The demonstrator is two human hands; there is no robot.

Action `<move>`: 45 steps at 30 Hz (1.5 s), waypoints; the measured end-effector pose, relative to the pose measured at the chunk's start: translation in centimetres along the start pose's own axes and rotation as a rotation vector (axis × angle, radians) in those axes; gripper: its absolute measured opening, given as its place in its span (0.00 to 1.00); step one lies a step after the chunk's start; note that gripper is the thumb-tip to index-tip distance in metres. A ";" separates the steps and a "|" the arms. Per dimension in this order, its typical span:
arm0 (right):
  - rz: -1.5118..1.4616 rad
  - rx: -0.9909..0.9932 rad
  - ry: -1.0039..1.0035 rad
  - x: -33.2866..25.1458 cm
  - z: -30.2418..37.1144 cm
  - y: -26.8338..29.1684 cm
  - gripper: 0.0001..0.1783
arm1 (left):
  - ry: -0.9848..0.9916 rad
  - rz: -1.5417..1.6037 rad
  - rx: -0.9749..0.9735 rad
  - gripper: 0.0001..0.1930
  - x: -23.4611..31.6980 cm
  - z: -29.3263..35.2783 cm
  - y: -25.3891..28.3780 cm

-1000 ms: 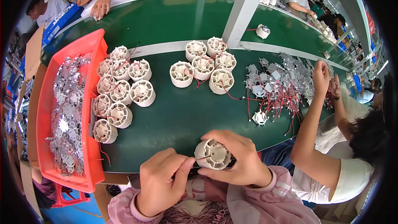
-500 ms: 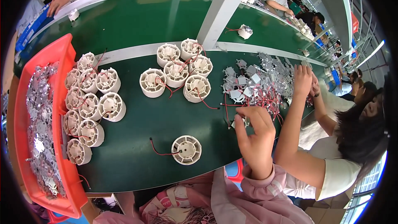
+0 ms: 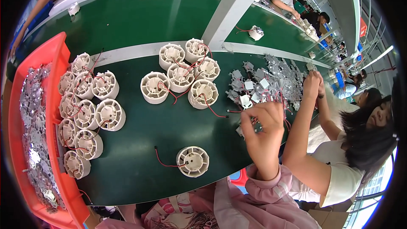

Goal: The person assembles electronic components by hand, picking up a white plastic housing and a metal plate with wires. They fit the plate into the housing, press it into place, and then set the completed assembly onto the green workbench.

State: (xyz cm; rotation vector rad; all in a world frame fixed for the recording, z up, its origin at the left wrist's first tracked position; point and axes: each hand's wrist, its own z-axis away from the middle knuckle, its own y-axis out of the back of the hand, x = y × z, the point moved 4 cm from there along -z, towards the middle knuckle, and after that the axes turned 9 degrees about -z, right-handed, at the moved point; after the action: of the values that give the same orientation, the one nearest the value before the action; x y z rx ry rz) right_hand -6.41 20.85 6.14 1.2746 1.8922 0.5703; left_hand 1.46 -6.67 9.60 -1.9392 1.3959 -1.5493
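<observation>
My right hand (image 3: 266, 138) is over the near edge of a pile of small silvery plates with red wires (image 3: 263, 80). Its thumb and fingers are curled together; anything in the fingertips is too hidden to make out. To its left, by the table's near edge, a single round white plastic housing (image 3: 193, 161) lies with its ribbed inside upward and a red-black wire reaching left. Further back stands a group of several similar housings (image 3: 180, 77) with wires. More housings (image 3: 85, 114) are stacked at the left. My left hand is out of view.
A red bin (image 3: 63, 114) full of silvery pieces stands at the far left. A co-worker's arms (image 3: 303, 118) reach over the pile at the right. Behind a white metal post (image 3: 235, 8) runs a green belt (image 3: 140, 17) carrying a few white parts.
The view has shifted slightly. My right hand stays curled near the pile, with little movement. At the upper left, another person's arm has swung down and left.
</observation>
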 end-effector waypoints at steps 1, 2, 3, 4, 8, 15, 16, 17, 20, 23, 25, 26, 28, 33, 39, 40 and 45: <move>-0.002 -0.001 0.002 -0.2 -0.1 0.0 0.05 | 0.004 0.066 -0.046 0.11 -0.2 -0.2 0.1; -0.100 0.041 -0.037 -0.3 -0.1 0.4 0.05 | 0.010 0.137 -0.097 0.11 -0.3 -0.5 0.0; -0.199 0.083 -0.074 -0.4 0.0 0.8 0.05 | 0.016 0.208 -0.148 0.10 -0.4 -0.6 -0.1; -0.298 0.126 -0.111 -0.6 0.0 1.1 0.04 | 0.015 0.211 -0.152 0.10 -0.5 -0.5 0.0; -0.534 0.197 -0.179 -1.4 0.3 2.3 0.04 | -0.003 0.265 -0.205 0.10 -0.2 -0.2 0.0; -0.740 0.160 -0.077 -3.2 0.8 4.2 0.05 | -0.015 0.324 -0.342 0.08 0.1 -0.1 0.0; -0.758 0.139 -0.060 -3.4 0.8 4.3 0.08 | -0.017 0.323 -0.344 0.08 0.2 0.0 0.0; -0.760 0.141 -0.058 -3.5 1.0 4.3 0.08 | -0.009 0.315 -0.339 0.08 0.3 0.2 0.0; -0.848 0.090 -0.084 -3.7 1.4 4.1 0.10 | 0.003 0.297 -0.329 0.08 0.4 0.5 -0.1; -0.939 0.146 -0.110 -3.8 2.0 3.9 0.11 | -0.009 0.289 -0.346 0.08 0.6 0.7 -0.4; -0.989 0.174 -0.126 -3.8 2.3 3.8 0.11 | -0.016 0.282 -0.354 0.08 0.8 0.9 -0.7; -1.001 0.165 -0.133 -3.9 2.4 3.8 0.10 | -0.019 0.278 -0.358 0.08 0.9 1.0 -0.8; -1.021 0.146 -0.145 -4.2 2.5 3.7 0.09 | -0.028 0.276 -0.369 0.08 1.0 1.1 -0.9; -1.060 0.105 -0.175 -4.6 2.6 3.9 0.06 | -0.046 0.277 -0.403 0.09 0.9 1.1 -1.1; -1.106 0.049 -0.217 -4.9 2.8 4.0 0.04 | -0.066 0.281 -0.438 0.10 0.5 0.6 -1.4; -1.117 0.038 -0.224 -5.0 2.9 4.0 0.04 | -0.067 0.278 -0.436 0.10 -0.1 0.7 -1.9; -1.293 -0.054 -0.140 -6.1 2.9 3.7 0.06 | 0.043 -0.632 0.077 0.13 -3.2 -0.6 -1.0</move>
State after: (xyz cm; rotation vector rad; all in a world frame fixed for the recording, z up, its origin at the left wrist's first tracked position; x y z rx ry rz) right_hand -0.77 16.62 9.14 -0.1067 2.0808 -0.1630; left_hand 1.60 -3.34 8.70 -2.4501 0.7407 -1.8662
